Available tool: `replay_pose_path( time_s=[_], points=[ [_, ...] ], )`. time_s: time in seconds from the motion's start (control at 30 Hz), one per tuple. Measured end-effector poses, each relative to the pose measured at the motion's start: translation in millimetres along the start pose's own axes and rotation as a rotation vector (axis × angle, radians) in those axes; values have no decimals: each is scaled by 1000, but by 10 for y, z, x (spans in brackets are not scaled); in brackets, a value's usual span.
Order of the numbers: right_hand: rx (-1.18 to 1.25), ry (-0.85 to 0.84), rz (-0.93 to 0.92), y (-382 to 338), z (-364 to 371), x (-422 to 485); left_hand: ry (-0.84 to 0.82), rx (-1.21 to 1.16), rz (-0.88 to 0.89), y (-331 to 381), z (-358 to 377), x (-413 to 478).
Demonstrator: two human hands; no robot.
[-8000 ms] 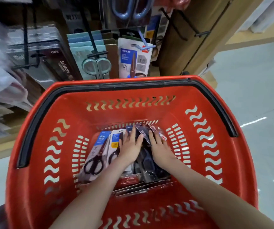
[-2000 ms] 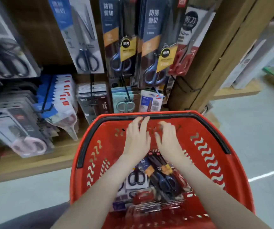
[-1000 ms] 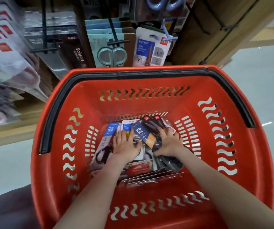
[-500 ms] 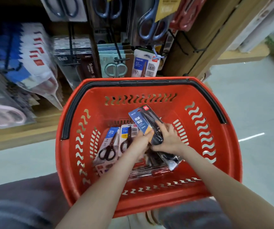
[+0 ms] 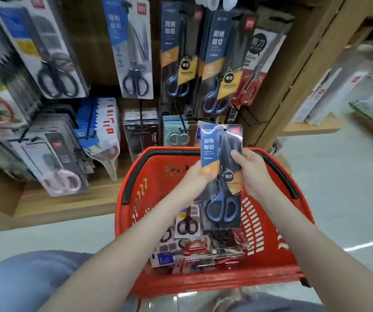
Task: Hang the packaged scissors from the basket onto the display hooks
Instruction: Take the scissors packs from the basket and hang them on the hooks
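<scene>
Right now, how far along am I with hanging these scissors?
Several hanging packs look done. Your left hand and right hand hold one blue-handled pack upright over the basket, not yet hung. More loose packs lie in the basket.

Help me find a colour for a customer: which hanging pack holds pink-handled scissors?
The lower-left pack, frontmost of its stack; its handles are pale pink, while the others show black, blue, grey or red.

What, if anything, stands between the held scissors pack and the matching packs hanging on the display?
Nothing visible. The left hand and right hand hold the scissors pack above the basket, with open air up to the matching hanging packs.
</scene>
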State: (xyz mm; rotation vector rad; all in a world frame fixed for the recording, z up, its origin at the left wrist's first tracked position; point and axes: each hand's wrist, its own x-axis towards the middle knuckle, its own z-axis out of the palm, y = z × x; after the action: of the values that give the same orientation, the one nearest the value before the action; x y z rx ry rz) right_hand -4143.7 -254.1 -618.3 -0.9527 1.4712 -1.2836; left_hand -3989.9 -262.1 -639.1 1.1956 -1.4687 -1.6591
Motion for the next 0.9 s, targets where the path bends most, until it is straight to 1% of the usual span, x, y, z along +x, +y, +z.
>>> replay_pose_path(
  time_s=[0.03, 0.13, 0.2, 0.27, 0.4, 0.6, 0.9],
  points=[
    [27, 8, -23, -113, 4, 7, 16, 82, 72, 168, -20, -25],
    [89, 43, -118, -506, 52, 33, 136, 315, 248, 668, -61, -93],
    [113, 56, -182, -758, 82, 82, 186, 408, 381, 933, -65, -88],
    [113, 70, -231, -981, 111, 158, 230, 498, 455, 1145, -80, -43],
    [48, 108, -306, -1308, 166, 316, 261, 628, 494, 1444, -106, 133],
    [11, 151, -381, -1625, 222, 588, 350, 634, 524, 1704, -144, 439],
    [-56, 140, -378, -1632, 279, 1065, 367, 675, 491, 1686, -286, 904]
  ],
)
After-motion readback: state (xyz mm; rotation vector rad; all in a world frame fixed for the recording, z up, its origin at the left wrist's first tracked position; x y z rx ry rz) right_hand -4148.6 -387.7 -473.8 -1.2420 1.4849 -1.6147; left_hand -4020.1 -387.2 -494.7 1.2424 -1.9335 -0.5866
